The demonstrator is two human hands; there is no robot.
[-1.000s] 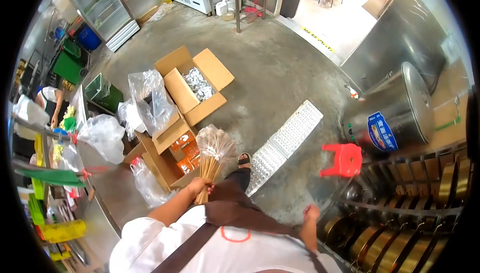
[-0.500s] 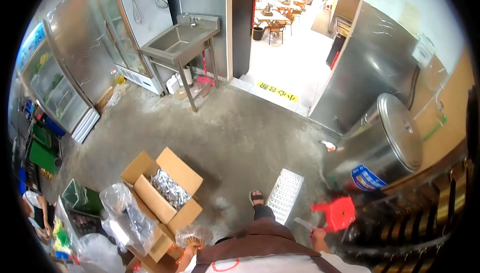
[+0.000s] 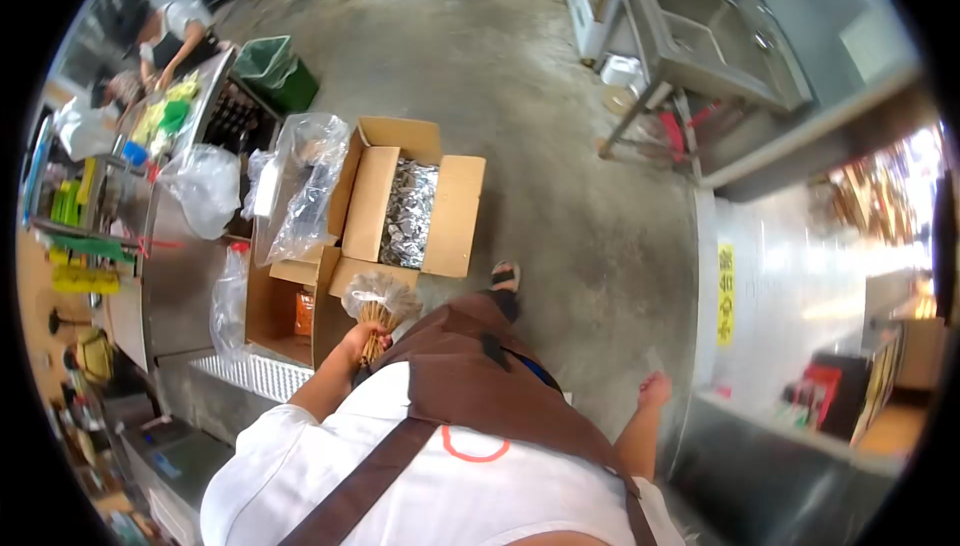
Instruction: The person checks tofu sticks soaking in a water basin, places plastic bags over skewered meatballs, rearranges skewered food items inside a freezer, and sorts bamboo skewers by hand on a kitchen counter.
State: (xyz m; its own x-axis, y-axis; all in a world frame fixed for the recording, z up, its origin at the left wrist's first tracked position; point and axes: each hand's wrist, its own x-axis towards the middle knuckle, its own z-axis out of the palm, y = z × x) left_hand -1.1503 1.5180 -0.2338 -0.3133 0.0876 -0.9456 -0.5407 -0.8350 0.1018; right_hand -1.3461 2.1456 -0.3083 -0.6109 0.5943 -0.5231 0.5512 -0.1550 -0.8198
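My left hand (image 3: 373, 339) is wrapped round a bundle of thin wooden skewers (image 3: 372, 317), held upright. A clear plastic bag (image 3: 385, 292) covers the upper end of the bundle. Just beyond it stands an open cardboard box (image 3: 456, 216) with crumpled silvery packets (image 3: 410, 214) inside. At my right side, my right hand (image 3: 655, 389) is closed round a thin, pale, blade-like thing (image 3: 654, 359); blur hides its exact kind. A second cardboard box (image 3: 272, 311), with an orange packet (image 3: 304, 314) in it, sits near my left forearm.
A steel sink (image 3: 700, 26) stands ahead right, beside a doorway with a yellow floor sign (image 3: 725, 294). Left are a steel counter (image 3: 185, 276), a lined green bin (image 3: 275, 74) and a co-worker (image 3: 175, 41) at a table. Grey concrete floor (image 3: 570, 216) runs between.
My view has swung left, bringing the counter and co-worker further into sight; the red stool and steel drum have left the view. Both hands keep their hold.
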